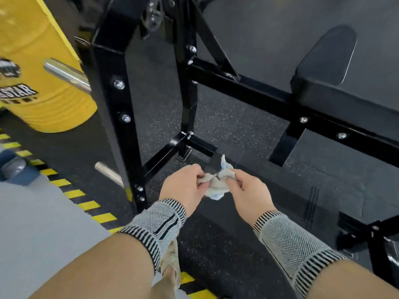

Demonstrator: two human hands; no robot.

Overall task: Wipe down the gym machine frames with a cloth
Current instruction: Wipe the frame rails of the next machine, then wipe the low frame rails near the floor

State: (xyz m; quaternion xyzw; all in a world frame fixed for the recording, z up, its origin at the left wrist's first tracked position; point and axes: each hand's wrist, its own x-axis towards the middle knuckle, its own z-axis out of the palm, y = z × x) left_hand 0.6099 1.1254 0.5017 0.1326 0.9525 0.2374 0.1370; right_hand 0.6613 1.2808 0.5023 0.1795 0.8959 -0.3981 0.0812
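- Cloth (217,184) bunched in mid-air between both hands, low in front of the black machine frame (112,108), not touching it.
- Left hand (183,186) pinches the cloth's left side, fingers curled; right hand (250,190) pinches the right side, both wrists in knit sleeves.
- Frame upright just left of the hands, crossbar (248,91) and black pad (328,67) further off.
- Yellow weight plate (43,61) and chrome peg (67,74) at far left.
- Risk, likely: wadded cloth only smears, or snags on bolt heads (119,84); a loose corner could slip to the speckled floor (226,126).
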